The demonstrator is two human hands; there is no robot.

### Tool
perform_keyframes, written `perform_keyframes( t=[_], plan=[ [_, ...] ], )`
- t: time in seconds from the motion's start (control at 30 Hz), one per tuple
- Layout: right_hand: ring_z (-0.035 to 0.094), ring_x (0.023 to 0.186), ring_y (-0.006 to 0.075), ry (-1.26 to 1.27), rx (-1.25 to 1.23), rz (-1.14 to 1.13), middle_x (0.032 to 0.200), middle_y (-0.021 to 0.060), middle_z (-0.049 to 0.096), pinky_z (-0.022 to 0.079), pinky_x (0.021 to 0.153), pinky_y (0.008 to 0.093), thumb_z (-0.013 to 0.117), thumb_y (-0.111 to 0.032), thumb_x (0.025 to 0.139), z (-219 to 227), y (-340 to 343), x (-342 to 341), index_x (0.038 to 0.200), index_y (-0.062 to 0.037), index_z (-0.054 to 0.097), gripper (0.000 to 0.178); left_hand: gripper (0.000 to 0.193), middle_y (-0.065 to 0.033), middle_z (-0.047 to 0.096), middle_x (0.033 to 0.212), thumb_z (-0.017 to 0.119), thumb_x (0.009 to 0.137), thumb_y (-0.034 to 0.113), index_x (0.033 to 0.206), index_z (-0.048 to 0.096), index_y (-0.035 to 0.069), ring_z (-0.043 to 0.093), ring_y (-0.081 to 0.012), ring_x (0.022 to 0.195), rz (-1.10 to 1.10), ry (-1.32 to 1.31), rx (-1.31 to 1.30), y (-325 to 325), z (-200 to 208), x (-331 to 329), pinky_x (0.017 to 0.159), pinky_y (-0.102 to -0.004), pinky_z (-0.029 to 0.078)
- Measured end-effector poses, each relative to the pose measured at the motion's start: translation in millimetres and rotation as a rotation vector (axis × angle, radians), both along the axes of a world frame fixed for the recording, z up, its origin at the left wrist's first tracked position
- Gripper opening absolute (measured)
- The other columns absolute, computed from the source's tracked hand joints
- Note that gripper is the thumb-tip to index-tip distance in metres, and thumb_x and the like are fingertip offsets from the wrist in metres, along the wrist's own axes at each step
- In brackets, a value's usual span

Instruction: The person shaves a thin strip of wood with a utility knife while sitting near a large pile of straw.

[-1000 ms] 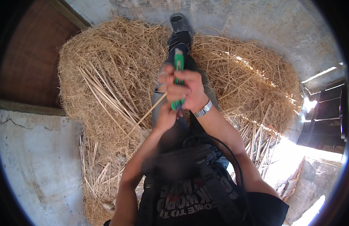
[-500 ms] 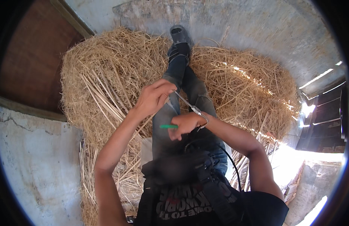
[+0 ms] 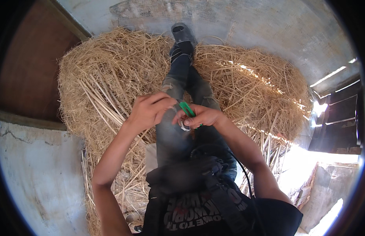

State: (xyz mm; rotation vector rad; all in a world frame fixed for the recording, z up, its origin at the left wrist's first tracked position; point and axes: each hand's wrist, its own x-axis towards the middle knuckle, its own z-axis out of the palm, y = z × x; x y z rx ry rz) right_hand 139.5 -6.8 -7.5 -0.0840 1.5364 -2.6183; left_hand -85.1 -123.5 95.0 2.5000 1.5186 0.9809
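Note:
My right hand [image 3: 204, 117] is closed around a slim green plastic tool [image 3: 186, 109], held above my thighs with one end pointing up and away. A curved silvery loop [image 3: 185, 126] shows at the same hand's fingertips; whether it joins the green tool I cannot tell. Just to the left, my left hand [image 3: 151, 110] is raised with thumb and fingers pinched together. A blurred greyish bit shows at its fingertips, too unclear to name. The two hands are close but apart.
My legs in torn jeans [image 3: 176, 137] stretch ahead, ankles crossed, with a dark clog [image 3: 182, 33] on top. Straw heaps [image 3: 111, 59] lie on both sides, with loose stalks [image 3: 101, 98] at left. Walls [image 3: 269, 23] enclose the space. A black cable [image 3: 243, 169] runs beside my right arm.
The thin grey strip stretched between my left fingers and right wrist no longer shows. My right hand has risen and turned, tipping the green tool upright. My left hand has shifted slightly left and down.

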Motion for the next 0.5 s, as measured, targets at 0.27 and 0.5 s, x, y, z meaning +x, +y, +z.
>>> perform_keyframes(
  t=[0.27, 0.5],
  plan=[
    [0.037, 0.046, 0.0045, -0.088, -0.246, -0.611, 0.093, 0.0176, 0.071, 0.030, 0.045, 0.0218, 0.062, -0.022, 0.104, 4, 28, 87, 0.130, -0.0081, 0.057, 0.030, 0.052, -0.0191, 0.071, 0.113, 0.038, 0.110, 0.045, 0.142, 0.053, 0.007, 0.074, -0.0315, 0.081, 0.236, -0.164, -0.315, -24, -43, -32, 0.072, -0.0412, 0.059],
    [0.048, 0.048, 0.0054, -0.715, 0.286, -1.271, 0.077, 0.0104, 0.070, 0.032, 0.044, 0.0236, 0.066, -0.028, 0.102, -42, 50, 191, 0.126, -0.0082, 0.062, 0.032, 0.072, -0.0294, 0.062, 0.133, 0.029, 0.108, 0.059, 0.152, 0.044, 0.004, 0.055, -0.0439, 0.131, 0.701, -0.020, -0.743, -102, -202, -114, 0.112, -0.0459, 0.043]
  ],
)
